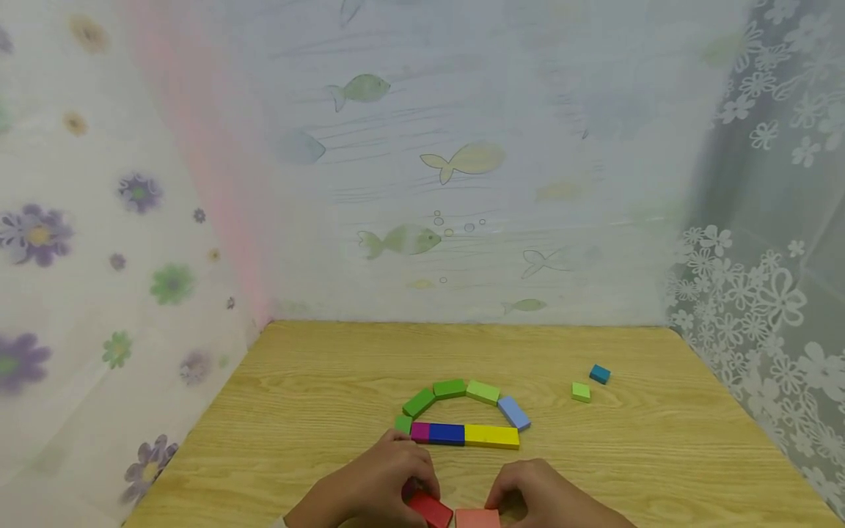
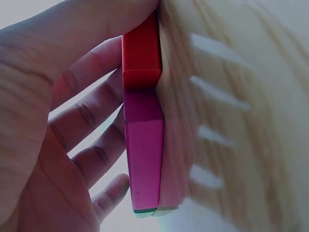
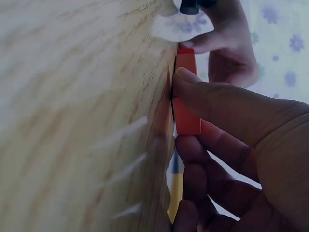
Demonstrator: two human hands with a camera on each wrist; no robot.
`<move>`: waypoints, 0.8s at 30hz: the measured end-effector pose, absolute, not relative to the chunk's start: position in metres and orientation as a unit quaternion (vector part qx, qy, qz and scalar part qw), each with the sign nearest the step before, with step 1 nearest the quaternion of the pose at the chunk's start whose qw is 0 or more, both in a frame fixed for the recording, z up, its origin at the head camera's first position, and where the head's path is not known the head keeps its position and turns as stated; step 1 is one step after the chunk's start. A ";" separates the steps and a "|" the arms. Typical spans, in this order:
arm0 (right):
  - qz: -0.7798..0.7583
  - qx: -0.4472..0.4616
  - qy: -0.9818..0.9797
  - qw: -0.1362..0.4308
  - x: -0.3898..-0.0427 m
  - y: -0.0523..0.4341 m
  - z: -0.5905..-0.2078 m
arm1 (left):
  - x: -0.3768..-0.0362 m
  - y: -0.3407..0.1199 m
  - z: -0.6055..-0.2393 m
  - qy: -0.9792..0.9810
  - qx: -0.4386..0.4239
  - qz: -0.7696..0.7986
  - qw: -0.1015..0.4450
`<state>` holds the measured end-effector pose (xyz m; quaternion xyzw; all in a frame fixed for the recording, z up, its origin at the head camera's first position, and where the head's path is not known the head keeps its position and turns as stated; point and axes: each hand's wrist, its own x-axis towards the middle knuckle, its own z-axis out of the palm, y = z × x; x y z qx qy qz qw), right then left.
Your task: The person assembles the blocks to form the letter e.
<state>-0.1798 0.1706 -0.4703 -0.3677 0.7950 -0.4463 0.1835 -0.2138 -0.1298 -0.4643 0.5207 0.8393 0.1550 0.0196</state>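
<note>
Low at the front of the head view, my left hand (image 1: 386,473) holds a red block (image 1: 432,507) between thumb and fingers. End to end with the red one in the left wrist view stands a magenta block (image 2: 145,159), its far side along the fingers. My right hand (image 1: 544,495) pinches a salmon-coloured block (image 1: 478,518), thumb on one side and fingers on the other. The red and salmon blocks lie nearly corner to corner on the wooden table. Beyond the hands, a straight row joins a magenta block (image 1: 420,433), a dark blue block (image 1: 447,434) and a yellow block (image 1: 491,437).
Behind the row arch several green blocks (image 1: 450,389) and a light blue block (image 1: 514,413). Farther right on the table (image 1: 317,381) lie a small lime block (image 1: 581,392) and a small blue block (image 1: 600,374). Patterned curtains (image 1: 462,220) enclose the back and sides.
</note>
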 end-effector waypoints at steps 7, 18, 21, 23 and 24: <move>-0.432 -0.371 0.802 0.181 -0.180 0.169 -0.471 | -0.215 -0.131 -0.466 0.840 0.518 0.159 0.024; -0.423 -0.380 0.803 0.180 -0.180 0.167 -0.471 | -0.214 -0.131 -0.466 0.838 0.520 0.163 0.025; -0.417 -0.385 0.805 0.172 -0.180 0.167 -0.471 | -0.214 -0.130 -0.465 0.838 0.520 0.163 0.026; -0.416 -0.385 0.806 0.170 -0.179 0.167 -0.472 | -0.214 -0.130 -0.464 0.838 0.520 0.163 0.026; -0.416 -0.384 0.806 0.171 -0.179 0.167 -0.472 | -0.214 -0.130 -0.464 0.838 0.520 0.164 0.026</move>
